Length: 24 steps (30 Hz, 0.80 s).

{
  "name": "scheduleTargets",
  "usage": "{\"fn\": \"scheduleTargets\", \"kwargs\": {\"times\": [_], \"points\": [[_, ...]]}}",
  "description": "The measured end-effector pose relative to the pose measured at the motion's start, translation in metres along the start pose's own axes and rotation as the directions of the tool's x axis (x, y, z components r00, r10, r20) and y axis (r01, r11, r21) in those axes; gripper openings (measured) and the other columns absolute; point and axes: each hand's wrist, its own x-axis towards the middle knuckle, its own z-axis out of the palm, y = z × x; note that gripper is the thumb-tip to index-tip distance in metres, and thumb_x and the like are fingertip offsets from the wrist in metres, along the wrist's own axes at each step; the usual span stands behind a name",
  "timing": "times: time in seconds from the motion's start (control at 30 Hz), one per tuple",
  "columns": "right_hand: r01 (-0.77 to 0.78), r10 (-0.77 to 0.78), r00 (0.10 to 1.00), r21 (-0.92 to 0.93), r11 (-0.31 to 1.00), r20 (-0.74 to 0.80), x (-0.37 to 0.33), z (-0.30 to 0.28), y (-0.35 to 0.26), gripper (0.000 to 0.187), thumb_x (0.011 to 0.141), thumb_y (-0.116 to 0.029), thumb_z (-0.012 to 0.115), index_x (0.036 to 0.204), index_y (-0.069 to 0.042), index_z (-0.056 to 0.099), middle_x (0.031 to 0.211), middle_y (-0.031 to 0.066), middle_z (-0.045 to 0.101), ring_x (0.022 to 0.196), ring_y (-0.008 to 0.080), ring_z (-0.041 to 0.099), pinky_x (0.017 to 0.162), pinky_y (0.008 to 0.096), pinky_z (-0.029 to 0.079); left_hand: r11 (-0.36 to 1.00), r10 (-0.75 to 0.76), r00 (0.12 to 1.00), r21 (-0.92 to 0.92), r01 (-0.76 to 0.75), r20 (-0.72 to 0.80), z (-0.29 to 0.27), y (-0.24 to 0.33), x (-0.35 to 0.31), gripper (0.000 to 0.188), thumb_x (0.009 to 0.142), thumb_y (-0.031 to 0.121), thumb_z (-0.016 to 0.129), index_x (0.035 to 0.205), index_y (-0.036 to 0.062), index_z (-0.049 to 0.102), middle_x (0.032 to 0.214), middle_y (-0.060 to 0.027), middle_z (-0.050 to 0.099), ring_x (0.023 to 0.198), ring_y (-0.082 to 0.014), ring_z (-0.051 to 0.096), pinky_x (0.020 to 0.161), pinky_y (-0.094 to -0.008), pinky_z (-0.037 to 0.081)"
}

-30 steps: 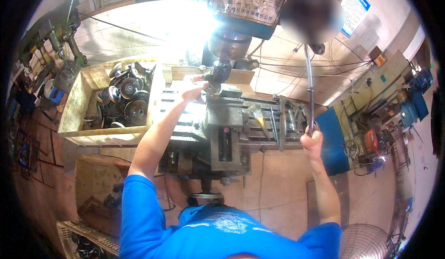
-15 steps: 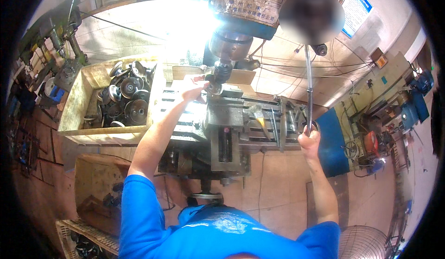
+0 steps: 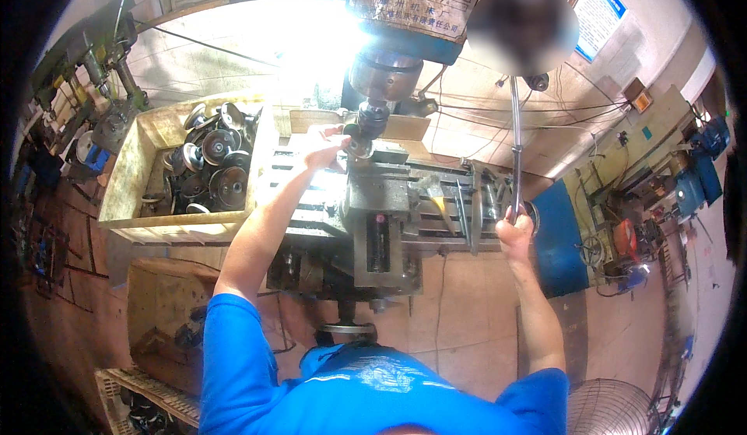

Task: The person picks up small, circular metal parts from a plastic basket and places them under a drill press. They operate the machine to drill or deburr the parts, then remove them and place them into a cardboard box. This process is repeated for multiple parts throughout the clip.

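Observation:
A milling or drilling machine stands in front of me, its spindle [image 3: 387,75] pointing down with a dark chuck [image 3: 373,117] under it. My left hand [image 3: 320,149] reaches to the chuck's lower end, fingers closed on a small round metal part [image 3: 359,148]. That part sits above the machine vise [image 3: 380,190], directly below the chuck; the fingers partly hide it. On the right, my right hand [image 3: 515,234] is wrapped round the lower end of a long metal lever [image 3: 517,159], which hangs from the machine head.
A yellowish bin [image 3: 175,223] of dark round metal parts stands left of the slotted machine table [image 3: 299,219]. A brush [image 3: 442,205] and several tools lie on the table's right side. A handwheel [image 3: 346,329] is near my body. Bright light glares behind the spindle.
My right hand has shifted slightly left and up in view, and the lever's lower end has swung with it. The left hand stays at the metal part.

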Motion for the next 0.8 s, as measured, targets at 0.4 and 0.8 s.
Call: {"fn": "scheduleTargets", "kwargs": {"times": [0.4,0.8], "points": [[0.174,-0.191,0.976,-0.155,0.972,-0.106,0.012,0.017,0.019,0.016,0.061,-0.015,0.055,0.066,-0.004,0.045,0.061,-0.0012,0.039,0.055,0.0087,0.036,0.049,0.0239,0.032,0.999,-0.032,0.999,-0.016,0.032,0.039,-0.003,-0.004,0.003,0.05,0.079,0.015,0.067,0.122,-0.0023,0.048,0.077,-0.0109,0.064,0.04,-0.0134,0.057,0.035,-0.0227,0.043],[0.132,-0.159,0.972,-0.159,0.978,-0.173,0.027,0.038,0.031,0.016,0.06,-0.015,0.055,0.066,-0.005,0.044,0.059,-0.0037,0.037,0.054,0.0065,0.032,0.047,0.0216,0.029,0.999,0.023,1.0,0.042,-0.023,0.009,0.002,0.0,-0.001,0.049,0.079,0.014,0.067,0.121,-0.0049,0.048,0.081,-0.0132,0.065,0.04,-0.0135,0.057,0.035,-0.0231,0.043]]}}
